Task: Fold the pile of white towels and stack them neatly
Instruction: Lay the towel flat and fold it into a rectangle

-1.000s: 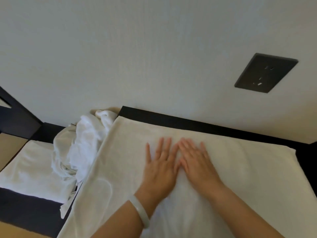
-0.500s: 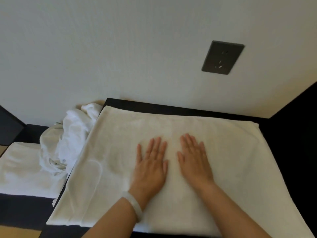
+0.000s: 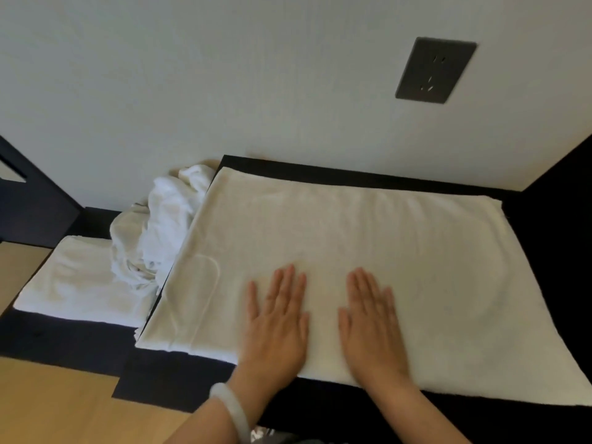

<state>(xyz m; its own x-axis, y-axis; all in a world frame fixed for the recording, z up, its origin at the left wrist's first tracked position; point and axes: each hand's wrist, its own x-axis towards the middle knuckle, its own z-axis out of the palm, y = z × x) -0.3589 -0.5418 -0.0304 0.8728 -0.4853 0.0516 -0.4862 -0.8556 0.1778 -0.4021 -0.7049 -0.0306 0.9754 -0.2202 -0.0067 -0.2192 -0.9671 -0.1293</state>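
Step in hand looks like smoothing ahead of the next fold. Left hand, lower centre of frame, lies palm-down on the spread towel, fingers straight and slightly fanned, gripping nothing. There's a pale bracelet on that wrist. Right hand sits just beside it, also flat with straight fingers and nothing held.

To do it well: sweep from the middle outward, left hand to the left edge and right hand to the right. Keep pressure even so the layers don't shear. Check the corners line up before folding.

Towels, left to right:
- Folded towel, left middle of frame, lies flat on the dark surface.
- Crumpled pile sits just right of it, partly over it, against the wall and touching the spread towel's left edge.
- Spread towel fills centre to right. It's cream-white and near-rectangular, with a faint curved crease at lower left. Layer count: can't tell.

Dark wall socket, upper right.
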